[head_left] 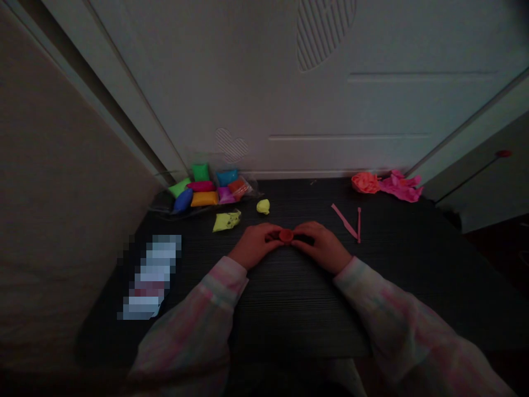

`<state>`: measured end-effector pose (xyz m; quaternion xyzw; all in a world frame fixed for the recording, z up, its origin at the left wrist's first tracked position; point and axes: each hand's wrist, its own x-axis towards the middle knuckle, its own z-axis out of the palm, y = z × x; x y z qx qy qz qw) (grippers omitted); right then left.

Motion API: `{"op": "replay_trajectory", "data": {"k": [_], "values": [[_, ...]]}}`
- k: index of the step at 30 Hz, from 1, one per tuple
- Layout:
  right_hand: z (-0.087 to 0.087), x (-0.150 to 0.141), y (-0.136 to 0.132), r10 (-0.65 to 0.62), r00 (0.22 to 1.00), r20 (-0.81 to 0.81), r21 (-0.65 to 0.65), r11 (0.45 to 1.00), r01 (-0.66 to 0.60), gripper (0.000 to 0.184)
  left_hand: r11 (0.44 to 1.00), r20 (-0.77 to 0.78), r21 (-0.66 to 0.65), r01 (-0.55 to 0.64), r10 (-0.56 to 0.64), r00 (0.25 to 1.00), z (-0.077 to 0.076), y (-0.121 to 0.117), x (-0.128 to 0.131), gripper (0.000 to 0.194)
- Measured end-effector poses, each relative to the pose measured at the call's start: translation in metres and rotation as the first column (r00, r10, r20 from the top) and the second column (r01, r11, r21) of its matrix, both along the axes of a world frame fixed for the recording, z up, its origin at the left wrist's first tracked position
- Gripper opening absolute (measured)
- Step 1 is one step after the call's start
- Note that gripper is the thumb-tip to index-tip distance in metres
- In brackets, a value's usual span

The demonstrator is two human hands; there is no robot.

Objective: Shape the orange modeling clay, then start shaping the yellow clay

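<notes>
A small red cup-shaped piece (286, 236), which looks like modelling clay, sits at the middle of the dark table, pinched from both sides. My left hand (257, 243) grips its left side between thumb and fingers. On the right side, my right hand (321, 244) holds it with thumb and fingertips. Beyond my left hand lies a yellow lump of clay (263, 207), and a yellow packet (227, 221) rests a little nearer. To the right of my right hand are a pink clay knife (344, 221) and a thin pink stick tool (359, 225).
Clear plastic bags with several coloured clay packets (204, 198) lie at the back left. An orange crumpled piece (366, 182) and a pink crumpled piece (401, 186) are at the back right. A blurred-out phone-like object (151, 278) is at the left. A white panelled surface (289, 99) rises behind the table.
</notes>
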<state>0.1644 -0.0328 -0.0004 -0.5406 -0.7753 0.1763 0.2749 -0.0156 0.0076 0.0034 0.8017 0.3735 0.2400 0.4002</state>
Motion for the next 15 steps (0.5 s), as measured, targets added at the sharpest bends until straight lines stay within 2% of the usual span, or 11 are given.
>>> {"op": "replay_trajectory", "data": {"k": [4,6,8,10,12,15], "values": [[0.001,0.000,0.000,0.001,1.000,-0.026,-0.013,1.000,-0.001,0.014,0.999,-0.036,-0.016,-0.032,0.032,0.999,0.002,0.000,0.001,0.023],[0.001,0.000,-0.001,0.000,0.997,-0.081,-0.026,1.000,-0.003,0.014,0.995,0.005,-0.082,-0.054,0.054,0.999,0.002,0.000,0.001,0.026],[0.003,0.000,-0.002,-0.011,0.984,-0.179,-0.067,0.998,-0.001,0.014,0.978,0.110,-0.204,-0.053,0.077,0.991,0.003,0.000,0.001,0.030],[0.004,-0.001,-0.004,-0.047,0.952,-0.301,-0.136,0.991,0.006,0.016,0.933,0.262,-0.360,-0.008,0.109,0.959,0.003,-0.001,0.003,0.030],[0.005,-0.003,-0.005,-0.088,0.902,-0.423,-0.203,0.979,0.000,0.018,0.864,0.398,-0.501,0.055,0.173,0.901,0.002,-0.003,0.006,0.030],[0.004,-0.007,-0.006,-0.165,0.819,-0.549,-0.225,0.973,0.045,0.017,0.752,0.484,-0.652,0.097,0.315,0.816,0.003,-0.009,0.012,0.030]]}}
